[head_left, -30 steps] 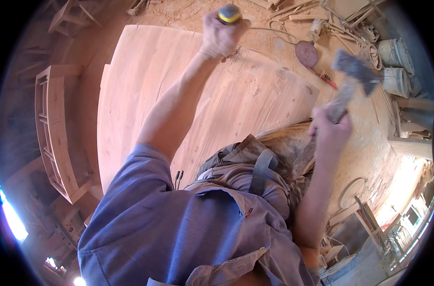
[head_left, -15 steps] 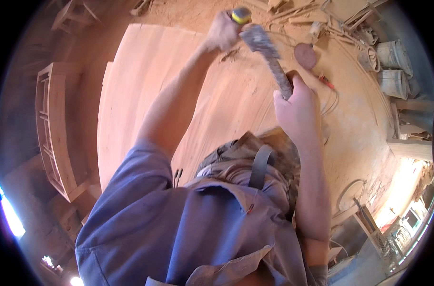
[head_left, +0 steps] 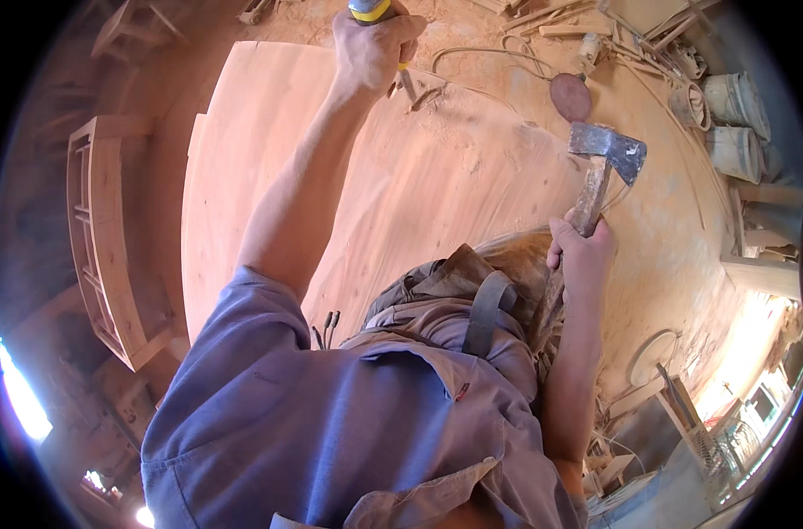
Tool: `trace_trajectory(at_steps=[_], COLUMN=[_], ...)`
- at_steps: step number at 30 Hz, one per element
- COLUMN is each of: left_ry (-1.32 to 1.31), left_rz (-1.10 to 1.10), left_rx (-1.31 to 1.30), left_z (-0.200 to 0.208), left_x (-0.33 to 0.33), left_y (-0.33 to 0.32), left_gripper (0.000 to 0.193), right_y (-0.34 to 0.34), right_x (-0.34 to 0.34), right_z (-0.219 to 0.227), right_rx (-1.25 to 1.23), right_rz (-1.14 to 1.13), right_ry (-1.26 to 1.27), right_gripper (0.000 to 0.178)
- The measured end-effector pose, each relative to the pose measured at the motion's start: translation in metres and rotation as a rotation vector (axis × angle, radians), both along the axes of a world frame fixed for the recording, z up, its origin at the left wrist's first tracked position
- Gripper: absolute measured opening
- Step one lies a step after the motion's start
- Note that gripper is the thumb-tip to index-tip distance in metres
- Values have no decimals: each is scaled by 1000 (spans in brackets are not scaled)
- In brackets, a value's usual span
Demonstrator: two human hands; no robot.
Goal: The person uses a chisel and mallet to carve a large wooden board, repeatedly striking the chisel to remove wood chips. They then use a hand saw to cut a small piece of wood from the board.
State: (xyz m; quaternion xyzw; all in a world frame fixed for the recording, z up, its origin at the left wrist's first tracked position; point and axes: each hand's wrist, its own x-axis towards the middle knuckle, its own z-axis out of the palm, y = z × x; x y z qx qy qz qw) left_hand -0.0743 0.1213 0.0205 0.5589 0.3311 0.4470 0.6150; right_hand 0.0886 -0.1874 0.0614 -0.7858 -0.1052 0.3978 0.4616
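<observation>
At the far edge of a broad reddish wooden board (head_left: pixel 278 132), my left hand (head_left: pixel 364 51) is wrapped round a chisel (head_left: pixel 370 11) with a yellow-banded handle. Its narrow blade slants down below my fist, beside a dark notch with chips (head_left: pixel 426 97) in the board; I cannot tell whether the tip touches the wood. My right hand (head_left: pixel 582 251) is closed round the wooden handle of a hatchet (head_left: pixel 615 152). The hatchet's grey, worn head is raised off to the right of the board, well apart from the chisel.
A reddish-brown disc (head_left: pixel 570 97) and a looping cord (head_left: pixel 472 51) lie on the dusty floor beyond the board. Dusty buckets (head_left: pixel 735 153) and scrap wood (head_left: pixel 573 30) stand at the far right. To the left is a wooden frame (head_left: pixel 111 247) with slats.
The hatchet has swung away from the chisel, to the right and nearer my body. My left hand has shifted left with the chisel, and its blade now shows.
</observation>
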Motion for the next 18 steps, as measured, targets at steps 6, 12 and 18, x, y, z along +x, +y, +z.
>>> trace_trajectory(at_steps=[6,12,18], left_ry=[-88,183,229], left_rz=[-116,-176,-295], left_rx=[14,218,310], left_z=[-5,3,-6], left_x=[7,22,19], left_y=[-7,-31,-33], left_gripper=[14,16,17], right_y=[6,13,42], right_x=[-6,-8,-1], right_z=[2,17,105], right_rx=[17,77,647], right_rz=[51,97,49], right_ry=[-9,-70,-397], right_gripper=[17,18,9])
